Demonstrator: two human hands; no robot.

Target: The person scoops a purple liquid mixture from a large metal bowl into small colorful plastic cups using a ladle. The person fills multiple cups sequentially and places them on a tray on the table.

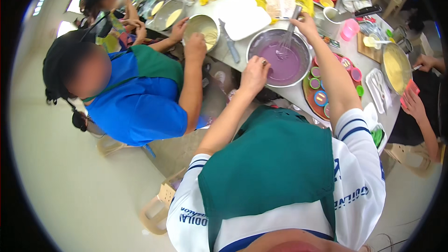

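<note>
A metal mixing bowl (250,49) of purple batter (290,64) stands at the table's near edge. My right hand (305,26) grips the handle of a wire balloon whisk (288,36), whose wires dip into the batter. At the bowl's near left rim is my left hand (256,73), its fingers bent over the edge; the fingertips are partly hidden. Beside the bowl on the right lies a round tray (311,103) with several small coloured moulds (321,98), some holding pale strips. A knife with a grey handle (232,50) lies to the bowl's left.
At left a person in blue whisks pale batter in a metal bowl (202,16). Behind my bowl are a white tray (245,17) and a large knife with a black handle (368,11). At right, another person's hands are near a bowl of yellow batter (395,66). Plastic chairs (157,210) stand behind.
</note>
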